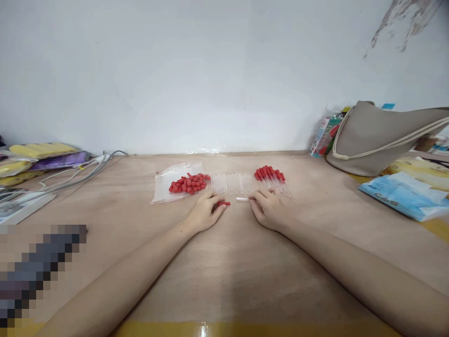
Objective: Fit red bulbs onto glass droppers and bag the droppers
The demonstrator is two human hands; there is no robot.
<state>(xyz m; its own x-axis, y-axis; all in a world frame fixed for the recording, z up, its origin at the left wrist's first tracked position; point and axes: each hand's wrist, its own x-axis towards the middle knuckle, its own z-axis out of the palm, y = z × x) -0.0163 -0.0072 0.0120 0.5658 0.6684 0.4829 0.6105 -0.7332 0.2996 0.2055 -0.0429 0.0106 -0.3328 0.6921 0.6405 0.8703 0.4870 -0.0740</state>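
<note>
My left hand (206, 209) is closed on a red rubber bulb (226, 203), whose end sticks out to the right between thumb and fingers. Opposite it, my right hand (268, 207) pinches a thin clear tube (242, 199) that points left at the bulb, with a gap between them. Behind my left hand a pile of red rubber bulbs (189, 184) lies on a white plastic bag (163, 187). A row of clear tubes (229, 183) lies side by side in the middle. Beyond my right hand are clear tubes with red bulbs (269, 173) on their far ends.
A wooden-looking tabletop (196, 281) runs back to a white wall (210, 79). At left are yellow and purple packets (45, 152), grey cables (100, 164) and a white power strip (33, 203). A grey bag (372, 140), a bottle (324, 135) and a blue tissue pack (396, 194) stand at right.
</note>
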